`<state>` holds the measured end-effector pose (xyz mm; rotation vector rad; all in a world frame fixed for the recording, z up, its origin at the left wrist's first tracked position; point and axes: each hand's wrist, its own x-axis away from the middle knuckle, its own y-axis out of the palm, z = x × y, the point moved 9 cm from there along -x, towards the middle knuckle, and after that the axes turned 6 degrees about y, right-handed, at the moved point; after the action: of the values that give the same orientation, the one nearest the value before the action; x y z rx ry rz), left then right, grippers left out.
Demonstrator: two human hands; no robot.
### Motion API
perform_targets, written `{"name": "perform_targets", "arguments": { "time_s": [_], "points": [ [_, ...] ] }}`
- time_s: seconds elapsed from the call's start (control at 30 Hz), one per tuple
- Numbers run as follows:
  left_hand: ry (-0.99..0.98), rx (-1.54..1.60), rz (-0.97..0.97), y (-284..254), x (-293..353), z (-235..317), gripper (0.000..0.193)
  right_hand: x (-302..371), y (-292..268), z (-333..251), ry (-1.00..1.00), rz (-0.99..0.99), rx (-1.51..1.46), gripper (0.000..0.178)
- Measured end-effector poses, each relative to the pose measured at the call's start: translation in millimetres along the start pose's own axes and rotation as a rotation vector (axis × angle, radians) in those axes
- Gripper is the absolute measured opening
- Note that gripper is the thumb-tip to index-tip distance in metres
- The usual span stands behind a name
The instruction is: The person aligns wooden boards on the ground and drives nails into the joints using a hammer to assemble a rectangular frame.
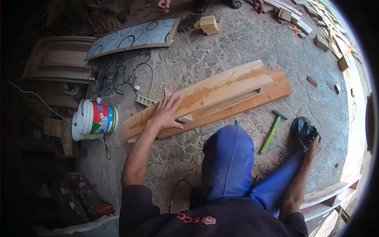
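My left hand (166,114) lies spread on the left part of a pale wooden assembly (221,85), its fingers flat on the top board. A gap with small wooden blocks shows along the side of this piece nearest me. It rests on a wider reddish-brown plank (282,85). Off to the right, my right hand (314,145) grips the edge of a black plastic bag (303,130) beside my blue-trousered leg. What the bag holds is hidden. Between the bag and my knee lies a hammer (272,132) with a green handle.
A white paint bucket (96,119) stands at left, near a power strip (146,100) and tangled cords. A circle-patterned panel (134,36) and wood blocks (209,25) lie farther off. Another person's hands (163,5) and sandalled feet show at the top. Wood scraps (321,42) lie far right.
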<state>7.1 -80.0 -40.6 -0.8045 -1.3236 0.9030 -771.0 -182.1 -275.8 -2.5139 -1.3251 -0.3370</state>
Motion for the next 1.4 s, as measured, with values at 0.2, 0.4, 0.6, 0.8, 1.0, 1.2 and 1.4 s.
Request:
{"name": "perform_targets", "arguments": {
  "time_s": [0.2,0.4,0.6,0.8,1.0,1.2,1.4],
  "points": [
    [0.092,-0.102,0.163,5.0,-5.4,-15.8,0.135,58.4,25.4,-52.8,-0.177,0.112,-0.146,0.043],
    [0.199,-0.096,0.257,1.4,-5.4,-10.9,0.132,81.1,78.6,-53.2,-0.317,-0.028,0.025,0.027],
    [0.183,-0.048,0.205,-0.1,-11.7,-18.4,0.130,151.9,255.7,-80.0,-0.632,-0.375,0.660,0.042],
    [0.175,-0.042,0.158,-9.4,-16.6,-10.3,0.127,187.8,360.3,-127.3,-0.749,-0.429,0.626,0.054],
    [0.164,-0.026,0.186,-13.9,-13.4,-10.7,0.123,167.9,382.4,-130.5,-0.737,-0.458,0.603,0.038],
    [0.213,0.018,0.253,-28.8,-58.4,39.4,0.121,92.8,359.8,-138.7,-0.710,-0.234,0.702,0.032],
    [0.222,0.029,0.242,-49.3,-123.2,119.9,0.122,1.8,315.9,-169.3,-0.607,-0.052,0.930,0.040]
  ]
}}
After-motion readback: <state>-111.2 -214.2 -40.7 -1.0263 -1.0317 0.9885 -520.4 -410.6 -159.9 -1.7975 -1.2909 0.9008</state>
